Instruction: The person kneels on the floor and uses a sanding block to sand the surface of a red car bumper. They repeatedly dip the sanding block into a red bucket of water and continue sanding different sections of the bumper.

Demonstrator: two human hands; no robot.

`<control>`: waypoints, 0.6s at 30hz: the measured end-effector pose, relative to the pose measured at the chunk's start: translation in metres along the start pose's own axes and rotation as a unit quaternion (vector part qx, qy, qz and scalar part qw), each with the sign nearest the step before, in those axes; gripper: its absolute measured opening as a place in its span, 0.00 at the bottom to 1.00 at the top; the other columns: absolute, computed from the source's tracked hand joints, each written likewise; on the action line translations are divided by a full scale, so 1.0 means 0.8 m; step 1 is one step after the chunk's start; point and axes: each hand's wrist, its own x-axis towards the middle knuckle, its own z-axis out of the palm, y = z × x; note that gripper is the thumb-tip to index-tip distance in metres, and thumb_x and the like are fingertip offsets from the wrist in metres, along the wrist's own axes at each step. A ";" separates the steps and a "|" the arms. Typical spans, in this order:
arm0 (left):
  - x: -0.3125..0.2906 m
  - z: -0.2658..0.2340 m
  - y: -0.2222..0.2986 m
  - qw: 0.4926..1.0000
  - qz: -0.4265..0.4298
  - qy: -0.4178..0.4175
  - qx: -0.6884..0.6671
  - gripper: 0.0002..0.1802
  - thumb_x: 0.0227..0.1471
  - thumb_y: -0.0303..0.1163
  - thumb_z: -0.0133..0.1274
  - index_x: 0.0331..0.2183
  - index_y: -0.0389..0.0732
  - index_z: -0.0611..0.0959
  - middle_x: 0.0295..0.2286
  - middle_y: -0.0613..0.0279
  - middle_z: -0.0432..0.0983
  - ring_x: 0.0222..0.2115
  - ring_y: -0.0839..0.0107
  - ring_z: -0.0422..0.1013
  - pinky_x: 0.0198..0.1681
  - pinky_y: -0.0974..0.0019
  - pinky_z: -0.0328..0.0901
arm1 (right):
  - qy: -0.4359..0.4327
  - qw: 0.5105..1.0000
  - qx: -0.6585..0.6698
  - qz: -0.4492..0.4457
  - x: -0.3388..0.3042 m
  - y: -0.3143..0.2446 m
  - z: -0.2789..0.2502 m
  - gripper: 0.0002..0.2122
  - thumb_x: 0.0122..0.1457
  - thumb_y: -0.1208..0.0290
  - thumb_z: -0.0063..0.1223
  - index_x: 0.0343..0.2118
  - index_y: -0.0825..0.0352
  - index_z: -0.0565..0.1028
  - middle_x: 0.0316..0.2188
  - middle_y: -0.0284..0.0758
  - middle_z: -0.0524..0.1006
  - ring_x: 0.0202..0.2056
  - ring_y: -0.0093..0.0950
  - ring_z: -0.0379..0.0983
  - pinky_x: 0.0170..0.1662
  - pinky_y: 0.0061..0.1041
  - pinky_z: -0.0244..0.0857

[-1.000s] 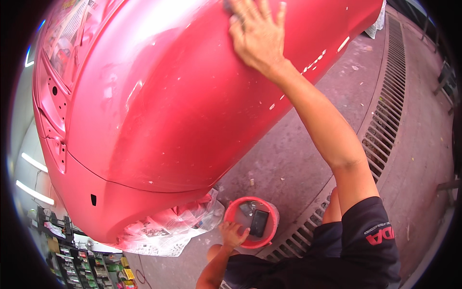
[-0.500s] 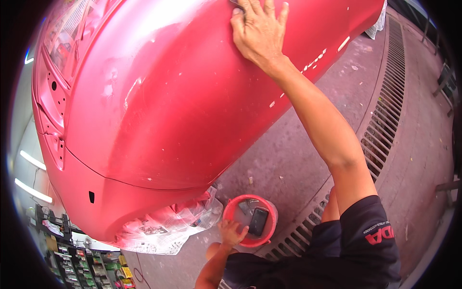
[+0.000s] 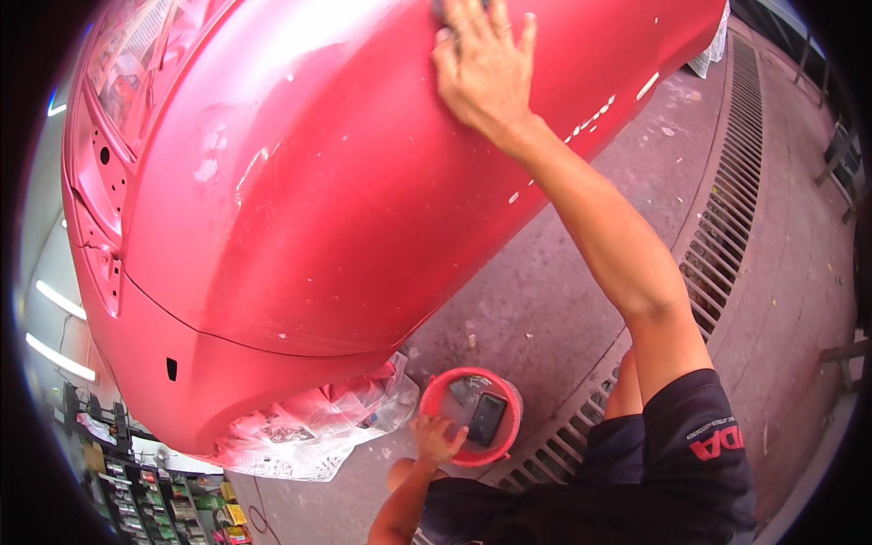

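Observation:
A glossy red car body panel fills the upper left and middle. My right hand lies on it near the top edge, arm stretched out. Its fingers press a dark pad against the paint; most of this pad is hidden under them or cut off by the picture's edge. At the bottom centre my left hand is beside the near left rim of a red bucket, fingers apart and holding nothing. In the bucket's cloudy water a dark rectangular block rests, with a greyish piece next to it.
Newspaper masking covers the wheel opening left of the bucket. A slotted drain grate runs along the concrete floor at right. Shelves with bottles and cans stand at lower left. Pale chips mark the panel's right edge.
My right hand has shifted slightly left and down on the panel, and more of the dark pad shows beside its fingers. My left hand stays at the bucket.

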 end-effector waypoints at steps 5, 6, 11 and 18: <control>0.004 -0.002 0.001 1.000 0.004 0.007 -0.014 0.20 0.47 0.54 0.68 0.30 0.46 0.90 0.30 0.64 0.82 0.42 0.60 0.71 0.52 0.49 0.58 | 0.048 0.999 0.009 0.005 -0.001 0.017 0.013 0.26 0.68 0.57 0.49 0.68 0.55 0.72 0.72 0.27 0.67 0.74 0.40 0.55 0.69 0.72 0.44; 0.007 -0.004 0.002 1.000 0.006 0.008 -0.013 0.20 0.46 0.54 0.69 0.29 0.46 0.89 0.30 0.64 0.82 0.42 0.60 0.71 0.52 0.49 0.58 | 0.072 0.997 -0.007 0.026 0.004 0.022 0.016 0.25 0.68 0.58 0.47 0.68 0.55 0.72 0.72 0.28 0.66 0.74 0.41 0.54 0.69 0.72 0.43; -0.001 -0.002 0.002 1.000 0.006 -0.002 0.004 0.20 0.47 0.54 0.69 0.30 0.47 0.90 0.30 0.64 0.82 0.42 0.60 0.71 0.53 0.49 0.58 | 0.028 0.998 -0.018 -0.053 -0.013 0.012 0.021 0.26 0.68 0.57 0.48 0.68 0.57 0.71 0.72 0.29 0.65 0.75 0.41 0.51 0.70 0.72 0.41; 0.000 -0.001 -0.003 1.000 0.001 -0.004 -0.011 0.21 0.47 0.55 0.68 0.30 0.46 0.90 0.30 0.63 0.83 0.43 0.58 0.71 0.54 0.49 0.57 | 0.019 0.998 0.002 -0.063 -0.014 0.014 0.019 0.30 0.68 0.56 0.48 0.71 0.60 0.66 0.73 0.32 0.64 0.76 0.40 0.52 0.71 0.69 0.41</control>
